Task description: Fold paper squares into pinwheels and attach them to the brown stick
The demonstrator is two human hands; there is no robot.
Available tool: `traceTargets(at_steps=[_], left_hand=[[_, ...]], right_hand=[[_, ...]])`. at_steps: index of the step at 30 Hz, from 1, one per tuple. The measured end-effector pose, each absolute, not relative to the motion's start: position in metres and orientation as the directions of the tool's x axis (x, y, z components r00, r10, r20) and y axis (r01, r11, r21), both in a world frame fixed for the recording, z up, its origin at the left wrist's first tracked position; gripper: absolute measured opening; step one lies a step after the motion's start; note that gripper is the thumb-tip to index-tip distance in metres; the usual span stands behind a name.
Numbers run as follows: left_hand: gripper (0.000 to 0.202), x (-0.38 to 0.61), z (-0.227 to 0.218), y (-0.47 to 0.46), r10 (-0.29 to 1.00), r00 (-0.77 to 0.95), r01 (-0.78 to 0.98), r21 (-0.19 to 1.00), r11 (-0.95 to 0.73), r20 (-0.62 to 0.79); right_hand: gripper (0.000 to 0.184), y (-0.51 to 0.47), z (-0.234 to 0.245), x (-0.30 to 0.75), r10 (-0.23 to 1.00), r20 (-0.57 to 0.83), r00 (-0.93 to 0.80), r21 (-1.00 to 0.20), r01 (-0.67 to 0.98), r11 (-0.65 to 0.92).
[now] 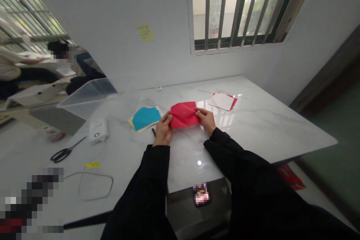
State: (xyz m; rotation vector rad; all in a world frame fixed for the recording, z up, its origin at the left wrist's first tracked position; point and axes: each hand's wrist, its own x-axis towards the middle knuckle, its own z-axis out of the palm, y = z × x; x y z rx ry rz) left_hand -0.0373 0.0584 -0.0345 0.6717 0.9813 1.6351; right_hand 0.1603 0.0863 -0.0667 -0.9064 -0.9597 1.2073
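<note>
The paper [184, 116] I grip is solid red with one pale speck, and my sleeves [154, 161] are black. I see a tabletop [281, 131] white with grey marble veining; a bright blue sheet [146, 117] over a white sheet [150, 126] and a yellow sheet [131, 122]; an off-white sheet [221, 102] over a red sheet [234, 102]; black-handled scissors [62, 154]; and a pale yellow sticky note [145, 33].

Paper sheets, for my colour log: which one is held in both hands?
The red sheet between left hand and right hand; the blue sheet and the white sheet, with another red sheet beneath, rest on the table.
</note>
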Motion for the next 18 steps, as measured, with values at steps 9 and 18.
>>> traceTargets(at_steps=[9,18], left_hand=[[0.043,-0.044,-0.023,0.048,0.975,-0.205,-0.527,0.849,-0.037,-0.084],[0.034,-0.030,-0.010,0.031,0.949,0.013,-0.596,0.759,0.261,-0.316]], right_hand=[[0.036,0.079,-0.065,0.158,0.990,0.138,0.006,-0.941,-0.313,0.133],[0.029,0.074,-0.059,0.157,0.979,0.178,-0.104,-0.945,-0.296,0.141]])
